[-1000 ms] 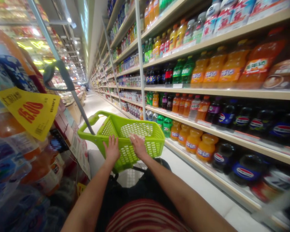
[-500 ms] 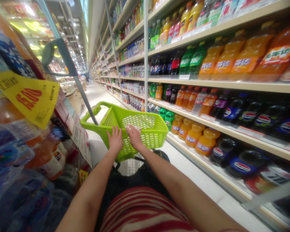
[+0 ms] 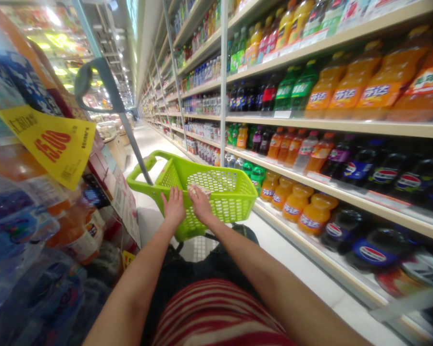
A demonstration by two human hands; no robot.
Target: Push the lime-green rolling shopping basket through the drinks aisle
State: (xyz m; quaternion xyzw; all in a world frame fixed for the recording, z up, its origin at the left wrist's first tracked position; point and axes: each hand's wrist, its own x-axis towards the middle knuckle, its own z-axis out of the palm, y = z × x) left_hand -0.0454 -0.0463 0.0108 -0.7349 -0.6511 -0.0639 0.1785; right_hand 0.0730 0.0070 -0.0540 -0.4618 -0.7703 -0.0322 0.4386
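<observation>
A lime-green plastic shopping basket (image 3: 234,190) with a mesh wall stands ahead of me in a shop aisle, its grey pull handle (image 3: 110,91) slanting up to the left. My left hand (image 3: 173,206) rests on the basket's near rim, fingers laid over the edge. My right hand (image 3: 201,203) lies beside it on the same rim, fingers curled over the top. The two hands nearly touch. Nothing shows inside the basket.
Long shelves (image 3: 332,125) of orange, green and dark cola bottles run along the right. On the left, a stack of shrink-wrapped bottles (image 3: 25,216) carries a yellow price tag (image 3: 54,144). The pale aisle floor (image 3: 147,139) stretches away ahead.
The view and basket have shifted slightly right and forward along the aisle. Both hands stay on the basket's near rim.
</observation>
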